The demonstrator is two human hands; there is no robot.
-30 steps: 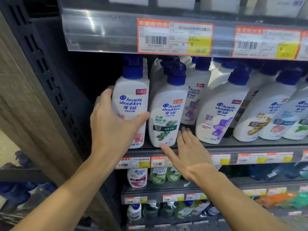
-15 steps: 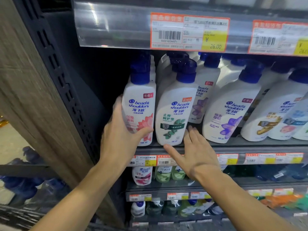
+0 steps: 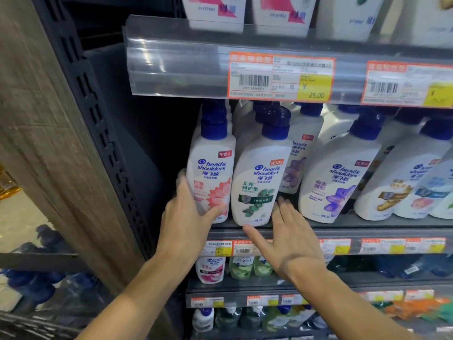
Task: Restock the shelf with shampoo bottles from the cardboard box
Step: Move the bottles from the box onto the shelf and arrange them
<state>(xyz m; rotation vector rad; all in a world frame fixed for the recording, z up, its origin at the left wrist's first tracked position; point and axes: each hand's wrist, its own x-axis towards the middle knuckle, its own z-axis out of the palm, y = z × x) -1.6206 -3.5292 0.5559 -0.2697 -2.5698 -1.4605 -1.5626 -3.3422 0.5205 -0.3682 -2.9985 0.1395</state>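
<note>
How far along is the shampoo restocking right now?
Done: the shelf row looks well stocked. In hand: left hand grips the pink-flower bottle standing at the row's left end; right hand is open beside the green-leaf bottle. Left: unclear, no cardboard box in view.

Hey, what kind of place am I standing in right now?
Most likely a supermarket or drugstore hair-care aisle: rows of identical shampoo bottles fill tiered shelves, and barcode price tags showing 26.00 line the shelf edges.

Both forearms are bare to the frame edge, and the left hand and right hand wear no gloves, rings or watch.
</note>
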